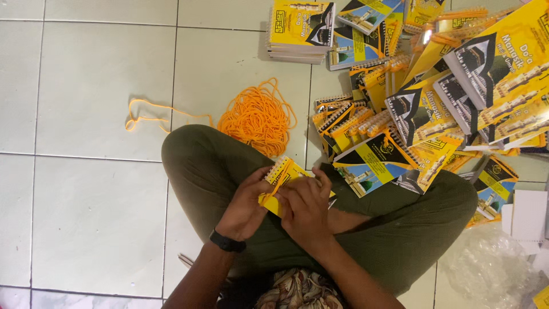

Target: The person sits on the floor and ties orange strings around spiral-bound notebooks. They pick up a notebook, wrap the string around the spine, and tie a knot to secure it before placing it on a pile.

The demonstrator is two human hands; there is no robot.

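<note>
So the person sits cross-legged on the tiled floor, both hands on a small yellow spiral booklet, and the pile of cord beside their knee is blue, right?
Not quite: the cord pile is orange, not blue, as the head view shows. The rest holds: the person sits cross-legged on the tiled floor, left hand and right hand both on a small yellow spiral booklet.

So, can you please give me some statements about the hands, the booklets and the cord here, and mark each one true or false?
1. Both hands hold one small yellow booklet over the lap. True.
2. The left hand wears a black band at the wrist. True.
3. The bundle of orange cord lies on top of the booklet pile. False: it lies on the white tile floor, left of the pile of booklets.
4. The right hand rests flat on the floor. False: it is on the booklet, beside the left hand.
5. The person wears blue trousers. False: the trousers are olive green.
</note>
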